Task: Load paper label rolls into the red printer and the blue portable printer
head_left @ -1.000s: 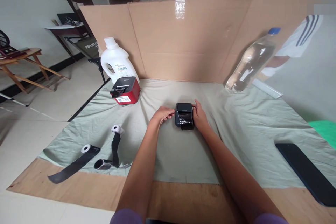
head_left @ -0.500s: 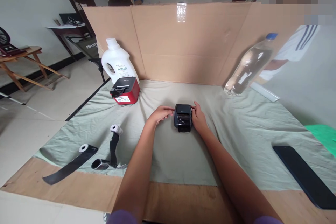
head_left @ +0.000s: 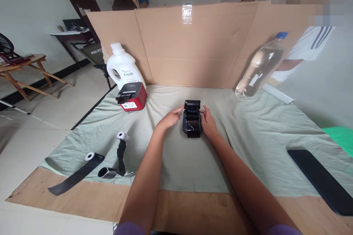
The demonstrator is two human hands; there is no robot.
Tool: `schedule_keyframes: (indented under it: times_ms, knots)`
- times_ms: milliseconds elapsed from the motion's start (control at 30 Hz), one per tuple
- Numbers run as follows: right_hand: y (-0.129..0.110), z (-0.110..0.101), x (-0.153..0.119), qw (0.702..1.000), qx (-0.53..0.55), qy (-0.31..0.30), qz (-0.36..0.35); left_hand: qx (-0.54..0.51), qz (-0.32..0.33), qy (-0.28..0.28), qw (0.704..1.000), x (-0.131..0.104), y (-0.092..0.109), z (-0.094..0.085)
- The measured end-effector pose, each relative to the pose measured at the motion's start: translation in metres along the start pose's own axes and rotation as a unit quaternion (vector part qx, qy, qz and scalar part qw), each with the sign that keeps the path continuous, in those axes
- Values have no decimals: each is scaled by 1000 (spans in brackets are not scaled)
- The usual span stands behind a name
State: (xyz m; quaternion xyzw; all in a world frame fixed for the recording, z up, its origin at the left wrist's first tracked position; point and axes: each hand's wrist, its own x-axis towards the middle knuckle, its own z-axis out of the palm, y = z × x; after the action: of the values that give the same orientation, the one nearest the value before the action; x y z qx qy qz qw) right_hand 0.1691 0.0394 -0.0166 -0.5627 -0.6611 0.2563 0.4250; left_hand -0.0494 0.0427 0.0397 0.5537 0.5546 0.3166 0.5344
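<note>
A small black label printer (head_left: pixel 192 123) lies on the cloth in front of me with its lid (head_left: pixel 192 105) raised. Glossy black ribbon film hangs over its near end. My left hand (head_left: pixel 171 118) is at the printer's left, index finger stretched out to the edge of the lid, the other fingers partly curled, holding nothing. Against the printer's right side rests my right hand (head_left: pixel 208 121), gripping it there with fingers along the edge. The inside of the printer shows as a dark slot; its contents are too small to make out.
At the left stand a red-and-black printer (head_left: pixel 134 97) and a white detergent jug (head_left: pixel 124 67). Ribbon rolls (head_left: pixel 95 156) lie nearer. A water bottle (head_left: pixel 260 68) leans against the cardboard screen (head_left: pixel 193 44); a dark phone (head_left: pixel 321 180) lies right. A person (head_left: pixel 317 49) is beyond.
The printer's lid has swung up, away from me. My left hand has shifted slightly up beside it, index finger extended. The right hand stays at the printer's side.
</note>
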Motion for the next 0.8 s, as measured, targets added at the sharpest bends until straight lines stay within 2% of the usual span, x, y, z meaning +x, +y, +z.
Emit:
schedule_keyframes:
  times_ms: [167,267,333,400,500,567,633,733,800]
  knots:
    - [0,1,-1,1000,-21,7,-13,24,101,57,993,11,-14,15]
    - [0,1,0,1000,-22,3,-14,119,117,116,979,3,-6,18]
    - [0,1,0,1000,-18,1,-14,203,141,150,957,-2,6,20]
    - [1,1,1,1000,-14,3,-16,281,190,132,931,-3,21,23]
    - [2,2,1,1000,-12,7,-20,357,234,41,903,5,47,29]
    - [4,2,2,1000,-11,12,-26,382,199,-11,902,15,62,34]
    - [6,2,3,999,-10,14,-36,396,147,-36,906,24,74,37]
    - [11,2,5,999,-15,13,-40,412,111,-31,904,34,83,39]
    - [14,2,7,999,-20,12,-37,434,110,-38,893,36,88,39]
